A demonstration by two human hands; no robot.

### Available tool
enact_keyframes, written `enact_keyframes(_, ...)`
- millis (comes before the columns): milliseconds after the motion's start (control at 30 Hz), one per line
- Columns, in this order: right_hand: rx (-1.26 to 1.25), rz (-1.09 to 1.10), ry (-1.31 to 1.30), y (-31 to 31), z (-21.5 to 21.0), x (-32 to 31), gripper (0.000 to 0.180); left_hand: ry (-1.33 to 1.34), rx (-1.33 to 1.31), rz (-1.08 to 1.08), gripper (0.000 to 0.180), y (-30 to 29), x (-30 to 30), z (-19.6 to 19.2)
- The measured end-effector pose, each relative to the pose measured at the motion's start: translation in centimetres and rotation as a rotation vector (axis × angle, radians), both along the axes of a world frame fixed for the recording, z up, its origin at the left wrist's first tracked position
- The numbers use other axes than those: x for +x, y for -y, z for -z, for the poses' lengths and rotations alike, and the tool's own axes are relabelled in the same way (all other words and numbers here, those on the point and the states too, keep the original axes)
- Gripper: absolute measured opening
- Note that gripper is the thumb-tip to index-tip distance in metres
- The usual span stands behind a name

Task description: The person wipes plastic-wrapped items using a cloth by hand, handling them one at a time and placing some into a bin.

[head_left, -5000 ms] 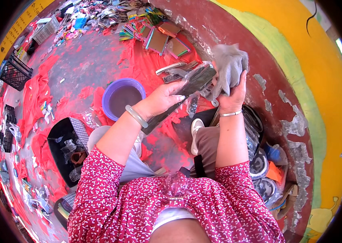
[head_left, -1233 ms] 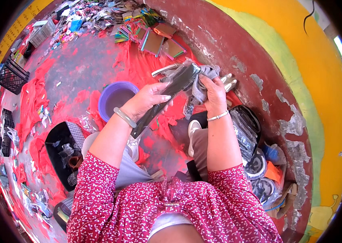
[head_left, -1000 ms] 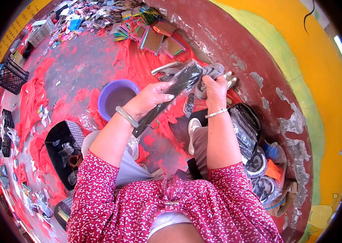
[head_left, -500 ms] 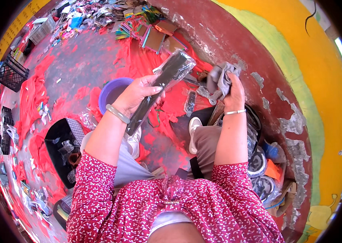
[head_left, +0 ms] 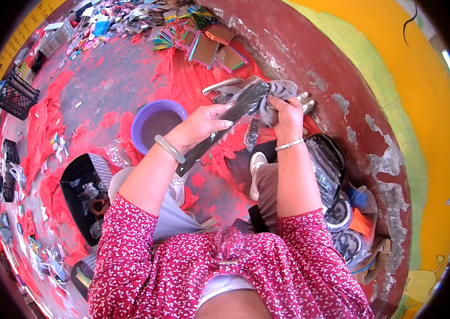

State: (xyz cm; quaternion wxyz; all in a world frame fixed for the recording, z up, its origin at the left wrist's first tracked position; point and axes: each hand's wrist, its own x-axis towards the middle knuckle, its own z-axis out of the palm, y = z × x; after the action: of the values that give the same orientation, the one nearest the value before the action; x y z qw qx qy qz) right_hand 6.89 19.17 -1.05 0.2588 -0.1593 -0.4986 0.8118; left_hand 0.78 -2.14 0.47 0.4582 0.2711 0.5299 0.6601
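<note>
My left hand [head_left: 205,126] is closed round the middle of a long, flat, dark item in clear plastic wrapping [head_left: 243,105]; the plastic hides its exact kind. It slants from low left to upper right in front of me. In my right hand [head_left: 289,117] is a bunched grey cloth [head_left: 283,89], which lies against the package's upper end. A purple basin [head_left: 137,127] of murky water stands on the floor left of my hands. Beyond the package and close to the wall are several loose items, one of them long and pale [head_left: 220,85].
Red sheeting [head_left: 174,80] covers parts of the floor. An open black case [head_left: 76,189] is by my left leg; dark wrapped packages [head_left: 320,173] lie by my right. Coloured boards [head_left: 203,51] rest against the peeling wall. A black crate [head_left: 16,95] stands far left.
My right hand has brought the grey cloth left onto the package's upper end. My left hand and the package have shifted slightly right and down, uncovering more of the basin.
</note>
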Motion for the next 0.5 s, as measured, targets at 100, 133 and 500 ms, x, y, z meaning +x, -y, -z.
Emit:
enact_keyframes(100, -0.122, 0.105, -0.083, -1.1, 0.3, -0.2, 0.019, -0.079, -0.010, 0.021, 0.040, -0.2, -0.5, 1.0)
enact_keyframes(133, -0.177, 0.150, -0.111, -2.9, 0.4, 0.0, 0.018, -0.158, -0.047, 0.024, 0.041, -0.1, -0.6, 1.2)
enact_keyframes(500, 0.018, -0.383, 0.135, -2.5, -1.6, 2.5, 0.026, -0.555, -0.263, 0.005, 0.047, 1.1, -0.2, 0.0)
